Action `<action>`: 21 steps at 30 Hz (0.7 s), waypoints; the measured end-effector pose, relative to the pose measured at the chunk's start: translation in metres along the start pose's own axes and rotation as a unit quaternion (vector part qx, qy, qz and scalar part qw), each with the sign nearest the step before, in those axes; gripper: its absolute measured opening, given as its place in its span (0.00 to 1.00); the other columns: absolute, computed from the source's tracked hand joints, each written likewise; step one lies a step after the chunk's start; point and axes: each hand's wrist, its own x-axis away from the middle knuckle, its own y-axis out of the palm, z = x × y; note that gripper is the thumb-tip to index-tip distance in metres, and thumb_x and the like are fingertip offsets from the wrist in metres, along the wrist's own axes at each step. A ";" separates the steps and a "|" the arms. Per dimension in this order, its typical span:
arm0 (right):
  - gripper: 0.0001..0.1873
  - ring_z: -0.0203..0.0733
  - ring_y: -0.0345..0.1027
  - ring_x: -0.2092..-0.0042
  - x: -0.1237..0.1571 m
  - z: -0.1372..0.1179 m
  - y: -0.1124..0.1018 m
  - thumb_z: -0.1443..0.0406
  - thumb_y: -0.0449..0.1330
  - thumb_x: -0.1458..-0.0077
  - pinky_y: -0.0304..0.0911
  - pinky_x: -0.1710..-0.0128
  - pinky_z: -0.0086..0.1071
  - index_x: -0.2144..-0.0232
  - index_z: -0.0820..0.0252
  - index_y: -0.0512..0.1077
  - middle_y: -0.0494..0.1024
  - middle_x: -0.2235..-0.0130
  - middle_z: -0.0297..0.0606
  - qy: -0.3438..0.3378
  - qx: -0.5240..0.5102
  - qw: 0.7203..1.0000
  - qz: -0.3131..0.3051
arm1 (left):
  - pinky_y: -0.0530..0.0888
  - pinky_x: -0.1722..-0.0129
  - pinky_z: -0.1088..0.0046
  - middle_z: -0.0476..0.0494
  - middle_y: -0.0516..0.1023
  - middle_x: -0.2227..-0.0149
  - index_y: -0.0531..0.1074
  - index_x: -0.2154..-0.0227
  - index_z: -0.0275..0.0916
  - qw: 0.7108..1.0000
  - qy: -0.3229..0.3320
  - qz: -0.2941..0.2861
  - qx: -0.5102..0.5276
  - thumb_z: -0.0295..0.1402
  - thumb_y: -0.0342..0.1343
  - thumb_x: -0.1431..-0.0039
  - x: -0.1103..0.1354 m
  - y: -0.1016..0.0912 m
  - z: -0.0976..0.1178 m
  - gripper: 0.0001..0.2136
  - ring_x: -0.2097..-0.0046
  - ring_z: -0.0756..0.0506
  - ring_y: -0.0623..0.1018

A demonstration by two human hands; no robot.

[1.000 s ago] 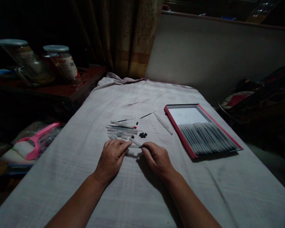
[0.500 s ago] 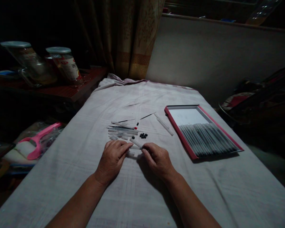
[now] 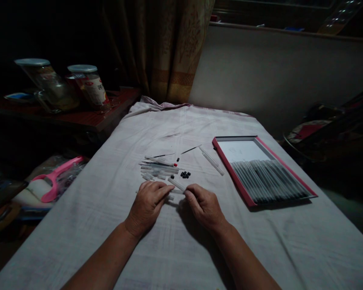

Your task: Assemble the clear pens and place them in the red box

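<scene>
Both of my hands meet low over the cloth. My left hand (image 3: 149,203) is closed, its thumb and forefinger pinching one end of a clear pen barrel (image 3: 178,192). The fingers of my right hand (image 3: 206,205) are closed around the other end. Just beyond lies a translucent pen tube (image 3: 176,184), close to my right fingertips. Loose pen parts are heaped past my left hand: clear tubes (image 3: 160,170), dark thin refills (image 3: 159,156), a red plug (image 3: 176,164) and several small black plugs (image 3: 185,175). Two capless tubes (image 3: 211,161) lie farther right.
At the right, a shallow pink-edged box (image 3: 233,177) holds a row of clear pens (image 3: 269,181). Jars (image 3: 92,88) stand on a dark red side table (image 3: 109,114) at the left. Below it is a pink plastic handle (image 3: 56,177). A curtain (image 3: 172,52) hangs behind the bed.
The whole view has shifted slightly, so everything appears a little farther right and lower. My hands keep their pinch on the pen barrel, with little other movement visible.
</scene>
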 end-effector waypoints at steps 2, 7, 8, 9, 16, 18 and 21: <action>0.15 0.36 0.67 0.75 0.000 0.001 -0.001 0.62 0.50 0.38 0.60 0.72 0.27 0.72 0.58 0.72 0.75 0.76 0.34 -0.002 0.007 1.000 -0.006 | 0.69 0.56 0.63 0.44 0.79 0.60 0.73 0.50 0.43 1.000 0.010 -0.002 0.003 0.27 0.52 0.35 0.000 -0.001 0.000 0.13 0.58 0.44 0.75; 0.15 0.36 0.70 0.74 0.002 0.003 0.000 0.62 0.51 0.37 0.62 0.72 0.27 0.70 0.59 0.74 0.76 0.75 0.34 0.008 0.003 1.000 -0.009 | 0.69 0.55 0.62 0.43 0.79 0.60 0.73 0.50 0.43 1.000 0.011 -0.010 0.003 0.27 0.52 0.36 -0.001 -0.003 0.002 0.13 0.58 0.44 0.76; 0.12 0.37 0.71 0.72 0.002 0.003 0.001 0.62 0.52 0.38 0.64 0.71 0.27 0.66 0.59 0.75 0.78 0.72 0.35 0.006 -0.001 1.000 -0.008 | 0.69 0.55 0.62 0.43 0.79 0.60 0.73 0.50 0.43 1.000 0.012 -0.011 0.000 0.27 0.52 0.36 -0.002 -0.002 0.004 0.14 0.58 0.44 0.76; 0.11 0.37 0.73 0.71 0.003 0.003 0.003 0.62 0.54 0.39 0.65 0.70 0.27 0.61 0.59 0.75 0.80 0.69 0.37 0.001 -0.004 1.000 -0.008 | 0.69 0.55 0.62 0.43 0.79 0.60 0.73 0.50 0.43 1.000 0.015 -0.013 -0.003 0.27 0.52 0.36 -0.002 -0.001 0.005 0.14 0.58 0.44 0.76; 0.10 0.42 0.76 0.65 0.004 0.010 0.002 0.65 0.56 0.41 0.69 0.63 0.33 0.62 0.57 0.78 0.82 0.65 0.41 -0.021 -0.011 1.000 0.012 | 0.69 0.53 0.62 0.42 0.81 0.59 0.74 0.54 0.41 0.999 0.004 0.009 -0.049 0.31 0.51 0.34 -0.005 -0.007 -0.005 0.10 0.56 0.43 0.77; 0.10 0.43 0.77 0.64 0.003 0.015 -0.005 0.63 0.56 0.41 0.70 0.63 0.33 0.64 0.58 0.78 0.83 0.65 0.41 0.007 -0.019 0.999 0.048 | 0.70 0.54 0.61 0.42 0.80 0.58 0.75 0.55 0.41 0.993 -0.044 0.046 -0.101 0.32 0.50 0.34 -0.006 -0.015 -0.019 0.10 0.56 0.42 0.77; 0.11 0.44 0.77 0.66 0.001 0.022 -0.014 0.61 0.57 0.42 0.70 0.66 0.33 0.65 0.59 0.78 0.83 0.67 0.42 0.047 -0.036 0.993 0.103 | 0.70 0.55 0.61 0.41 0.79 0.58 0.77 0.58 0.43 0.977 -0.108 0.044 -0.179 0.33 0.51 0.36 -0.007 -0.026 -0.039 0.10 0.55 0.41 0.77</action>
